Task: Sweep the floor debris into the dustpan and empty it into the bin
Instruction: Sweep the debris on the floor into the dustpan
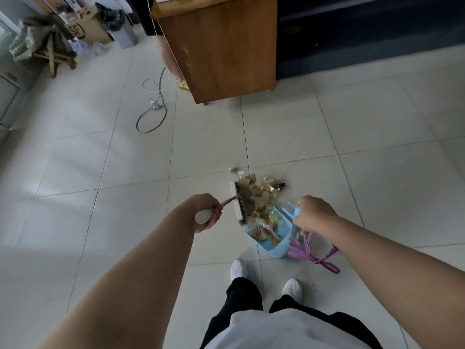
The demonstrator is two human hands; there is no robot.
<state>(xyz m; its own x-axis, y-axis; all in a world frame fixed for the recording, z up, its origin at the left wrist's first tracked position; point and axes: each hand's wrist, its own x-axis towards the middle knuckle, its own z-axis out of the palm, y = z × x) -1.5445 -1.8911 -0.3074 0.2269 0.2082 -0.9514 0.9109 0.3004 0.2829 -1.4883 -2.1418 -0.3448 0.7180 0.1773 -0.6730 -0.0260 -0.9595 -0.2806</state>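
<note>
My left hand (205,212) grips the white handle of a small brush (237,203), whose head presses against the left side of a pile of brown and yellow-green debris (256,191) on the tiled floor. My right hand (313,214) holds the handle of a light blue dustpan (273,241), tilted with its mouth toward the pile. Some debris lies inside the pan. A purple ribbon (312,255) hangs from the dustpan handle. A grey bin (124,34) with a black bag stands far off at the upper left.
A wooden cabinet (221,46) stands just beyond the pile, a dark bench to its right. A cable and charger (154,105) lie on the floor at centre left. A wooden stool, bags and a cardboard box (88,30) crowd the far left corner. My feet (239,269) are just behind the dustpan.
</note>
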